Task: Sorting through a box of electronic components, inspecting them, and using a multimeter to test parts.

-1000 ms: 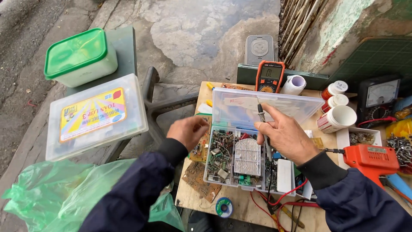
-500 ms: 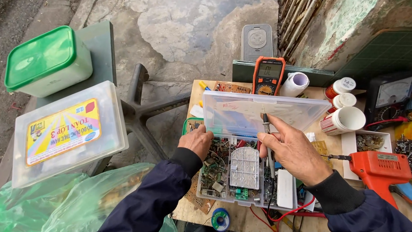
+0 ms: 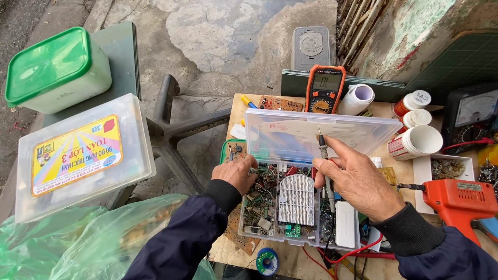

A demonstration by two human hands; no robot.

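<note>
Clear parts box (image 3: 290,207) lies open mid-table (image 3: 236,111), lid up. Left hand (image 3: 236,173), fingers curled, digs into loose components at its left edge; right hand (image 3: 358,181) above it pinches a probe (image 3: 326,166). Nothing picked out yet.

This is an outdoor, street-side electronics repair stall, set on cracked concrete ground (image 3: 218,46) against a weathered wall (image 3: 415,31). A small wooden worktable (image 3: 236,111) is crowded with a digital multimeter (image 3: 324,88), an analogue meter (image 3: 474,111), an orange soldering gun (image 3: 456,199), a bare circuit board (image 3: 280,103), a solder spool (image 3: 267,261) and a clear plastic parts box (image 3: 290,207) full of salvaged components
</note>
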